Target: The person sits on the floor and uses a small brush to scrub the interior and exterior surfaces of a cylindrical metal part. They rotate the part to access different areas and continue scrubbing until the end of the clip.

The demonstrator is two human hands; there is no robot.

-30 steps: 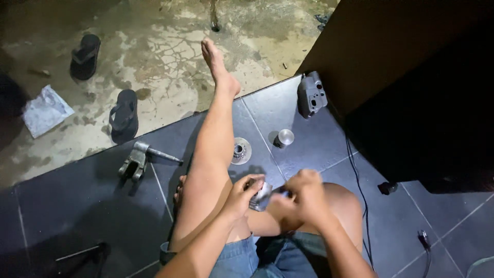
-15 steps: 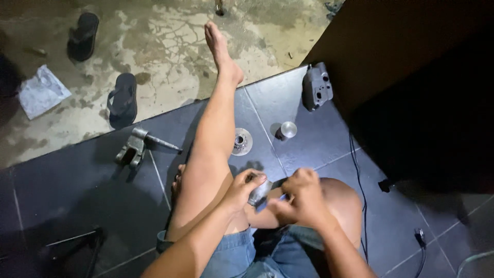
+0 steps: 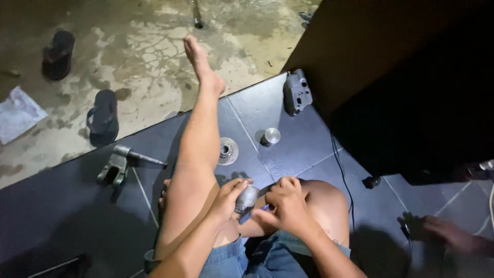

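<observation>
The left hand point(image 3: 226, 198) and right hand point(image 3: 285, 206) stay together over the person's lap, much as half a second ago; only the view has drifted a little. The left fingers are clenched around a small rounded grey metal part point(image 3: 247, 198), and the right fingers pinch a thin blue tool point(image 3: 254, 212) at that part's lower edge. The part sits between the two hands, above the bent knee point(image 3: 324, 198) and beside the outstretched leg point(image 3: 198, 139). So the work on the held part appears to be continuing, not ending.

No open container shows. On the dark tiled floor point(image 3: 309, 139) lie a flat metal disc point(image 3: 227, 151), a short metal cylinder point(image 3: 269, 137), a grey housing casting point(image 3: 297, 92) and a forked metal bracket point(image 3: 121, 166). Another person's hand point(image 3: 453, 234) rests at the lower right.
</observation>
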